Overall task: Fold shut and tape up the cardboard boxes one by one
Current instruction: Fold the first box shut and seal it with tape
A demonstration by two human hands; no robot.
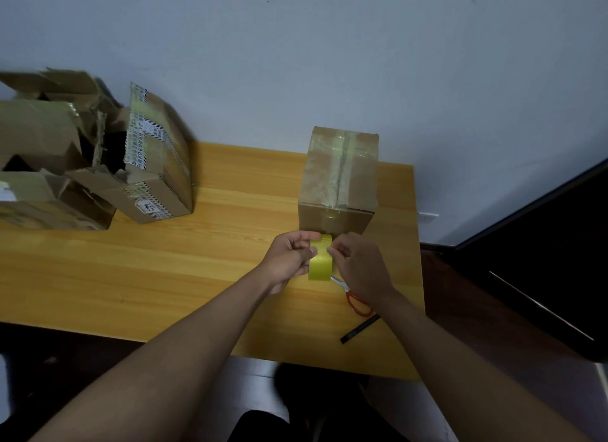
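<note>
**Tape roll in both hands, at the foot of the sealed box**

Yellow tape roll (pixel 319 260) upright on edge, just in front of closed cardboard box (pixel 339 181). Left hand (pixel 289 260) curled round roll's left side, thumb on top. Right hand (pixel 358 264) with fingertips (pixel 332 250) pinched at roll's upper rim; tape end itself too small to tell. Box top flaps shut under clear tape along centre seam, standing on wooden table (pixel 164 260) near right edge. Red-handled scissors (pixel 353 297) lying partly under right wrist; black pen (pixel 360 329) just beyond. Open, torn boxes (pixel 82 155) heaped at table's far left.
</note>
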